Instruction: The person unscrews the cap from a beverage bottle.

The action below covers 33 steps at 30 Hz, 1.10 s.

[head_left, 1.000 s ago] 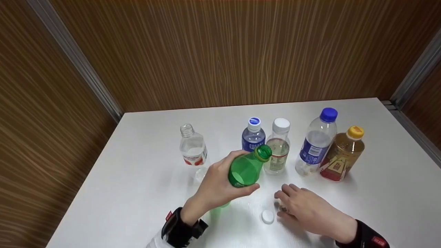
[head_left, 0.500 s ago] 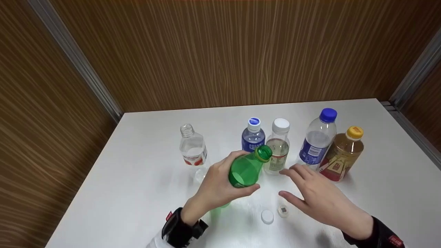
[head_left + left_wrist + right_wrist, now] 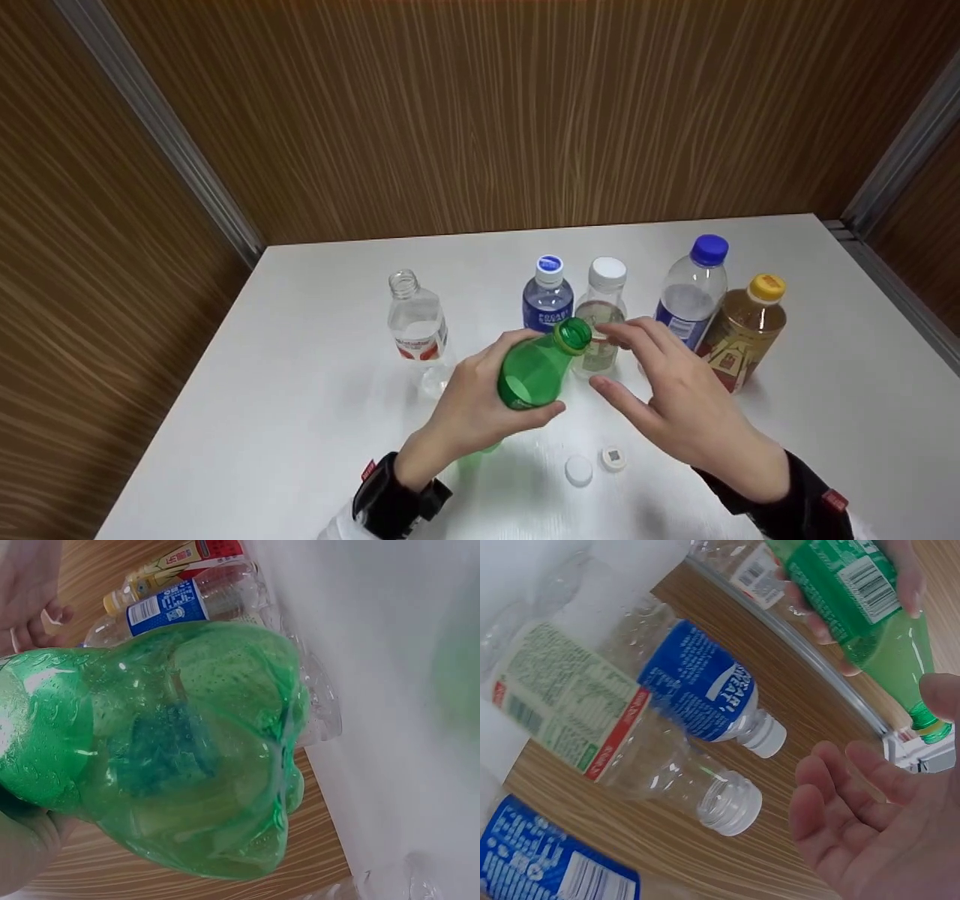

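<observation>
A green plastic bottle [image 3: 534, 371] without a cap leans with its mouth toward the right, held off the table. My left hand [image 3: 466, 405] grips it round the middle; its lumpy base [image 3: 217, 757] fills much of the left wrist view. Just right of the bottle's mouth is my right hand [image 3: 690, 409], thumb and fingers apart. Nothing lies between those fingers [image 3: 836, 791], and they do not touch the green bottle's neck [image 3: 919, 709]. Below, on the table, lie a plain white cap [image 3: 578, 471] and a second white cap [image 3: 613, 458] with a dark square mark.
Behind the hands stand a blue-labelled bottle [image 3: 548, 300], a white-capped bottle [image 3: 606, 281], a blue-capped bottle [image 3: 694, 289] and a yellow-capped bottle [image 3: 750, 330]. An uncapped clear bottle [image 3: 418, 322] stands at left. Wood-grain panels [image 3: 480, 120] border the white table [image 3: 300, 390].
My right hand has let go of the cap with the dark mark, leaving it on the table, and has risen toward the green bottle's mouth. My left hand stays in place.
</observation>
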### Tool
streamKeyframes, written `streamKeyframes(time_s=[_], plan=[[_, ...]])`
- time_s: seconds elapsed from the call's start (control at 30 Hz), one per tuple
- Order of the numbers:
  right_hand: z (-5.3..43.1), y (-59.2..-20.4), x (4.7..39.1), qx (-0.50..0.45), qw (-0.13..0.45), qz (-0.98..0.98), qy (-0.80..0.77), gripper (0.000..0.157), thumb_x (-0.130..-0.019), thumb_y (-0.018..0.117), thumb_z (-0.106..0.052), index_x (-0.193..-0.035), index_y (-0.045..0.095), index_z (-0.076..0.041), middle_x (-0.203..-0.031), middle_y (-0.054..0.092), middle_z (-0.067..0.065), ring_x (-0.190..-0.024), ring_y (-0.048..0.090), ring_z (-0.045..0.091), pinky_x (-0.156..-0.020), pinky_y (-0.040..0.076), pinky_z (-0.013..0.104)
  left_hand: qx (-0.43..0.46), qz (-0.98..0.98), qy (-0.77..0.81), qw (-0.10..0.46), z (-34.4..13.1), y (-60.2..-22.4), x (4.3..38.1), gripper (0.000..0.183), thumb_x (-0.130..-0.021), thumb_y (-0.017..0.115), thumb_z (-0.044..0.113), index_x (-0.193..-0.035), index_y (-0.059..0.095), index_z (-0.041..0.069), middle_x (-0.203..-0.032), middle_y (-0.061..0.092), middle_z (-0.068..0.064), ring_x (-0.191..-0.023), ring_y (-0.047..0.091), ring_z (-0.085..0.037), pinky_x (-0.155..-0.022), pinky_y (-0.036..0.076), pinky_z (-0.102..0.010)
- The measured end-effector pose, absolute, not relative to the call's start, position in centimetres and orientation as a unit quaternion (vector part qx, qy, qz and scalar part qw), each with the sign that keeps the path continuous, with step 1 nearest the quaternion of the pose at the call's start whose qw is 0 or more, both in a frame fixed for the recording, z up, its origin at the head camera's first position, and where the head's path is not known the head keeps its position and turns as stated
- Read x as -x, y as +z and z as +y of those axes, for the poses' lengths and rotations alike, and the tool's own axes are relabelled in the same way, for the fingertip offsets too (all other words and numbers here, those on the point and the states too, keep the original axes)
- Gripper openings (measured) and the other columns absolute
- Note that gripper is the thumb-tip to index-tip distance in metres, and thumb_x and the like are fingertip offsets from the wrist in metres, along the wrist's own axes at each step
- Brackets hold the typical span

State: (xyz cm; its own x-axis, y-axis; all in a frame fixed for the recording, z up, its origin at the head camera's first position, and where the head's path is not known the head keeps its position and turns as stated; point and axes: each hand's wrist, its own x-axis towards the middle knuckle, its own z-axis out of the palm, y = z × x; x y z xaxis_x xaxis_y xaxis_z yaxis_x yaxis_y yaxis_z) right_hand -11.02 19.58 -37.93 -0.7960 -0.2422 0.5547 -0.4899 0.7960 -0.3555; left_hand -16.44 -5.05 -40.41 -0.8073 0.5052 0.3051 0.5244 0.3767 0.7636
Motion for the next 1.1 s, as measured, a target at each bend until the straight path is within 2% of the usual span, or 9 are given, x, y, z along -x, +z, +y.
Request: streamKeyframes(time_s=[0.23,0.37,0.57,0.8,0.93,1.1], plan=[[17.5,-36.8,11.3,-0.192,0.244,-0.896,0.317,0.051,-0.093,0.079,-0.020,-0.140,0.062,-0.012,-0.129,0.069,-0.002,-0.115,0.067,0.016,-0.095,0.061,0.045,0.326,-0.824,-0.462,0.034,-5.0,-40.9,16.5,0.073,-0.083,0.088,0.037,-0.144,0.054,0.018,-0.131,0.073,-0.004,-0.110,0.073,-0.018,-0.091,0.061,-0.028],[16.4,-36.2,11.3,-0.186,0.234,-0.890,0.346,0.045,-0.095,0.078,-0.022,-0.136,0.064,-0.013,-0.130,0.069,-0.004,-0.117,0.067,0.014,-0.098,0.061,0.046,0.333,-0.822,-0.460,0.049,-4.8,-40.9,16.5,0.073,-0.083,0.089,0.036,-0.144,0.054,0.017,-0.131,0.073,-0.005,-0.111,0.074,-0.018,-0.092,0.062,-0.028],[15.3,-35.9,11.8,-0.188,0.234,-0.875,0.380,0.032,-0.095,0.077,-0.017,-0.124,0.067,-0.010,-0.117,0.070,-0.005,-0.107,0.063,0.007,-0.090,0.061,0.035,0.331,-0.818,-0.465,0.077,-4.7,-41.0,16.5,0.073,-0.080,0.091,0.031,-0.142,0.056,0.015,-0.129,0.075,-0.006,-0.110,0.074,-0.018,-0.092,0.063,-0.030],[14.6,-35.7,11.9,-0.186,0.238,-0.866,0.400,0.030,-0.095,0.076,-0.015,-0.123,0.069,-0.008,-0.111,0.071,-0.002,-0.096,0.058,0.005,-0.077,0.053,0.022,0.319,-0.818,-0.475,0.063,-4.9,-40.8,16.6,0.075,-0.081,0.091,0.031,-0.144,0.054,0.015,-0.133,0.073,-0.006,-0.113,0.073,-0.019,-0.096,0.062,-0.033],[14.5,-35.5,11.9,-0.189,0.250,-0.859,0.404,0.029,-0.095,0.075,-0.013,-0.123,0.069,-0.008,-0.111,0.072,-0.002,-0.093,0.059,0.005,-0.076,0.052,0.021,0.320,-0.819,-0.473,0.056,-5.0,-40.6,16.8,0.076,-0.081,0.090,0.035,-0.145,0.053,0.016,-0.134,0.072,-0.005,-0.114,0.073,-0.019,-0.096,0.062,-0.033],[14.4,-35.4,12.0,-0.183,0.270,-0.857,0.400,0.029,-0.095,0.076,-0.012,-0.123,0.069,-0.006,-0.110,0.073,0.001,-0.090,0.060,0.006,-0.074,0.052,0.021,0.325,-0.821,-0.463,0.077,-5.0,-40.4,16.9,0.078,-0.082,0.089,0.036,-0.147,0.051,0.015,-0.134,0.072,-0.006,-0.114,0.071,-0.018,-0.095,0.061,-0.034]])
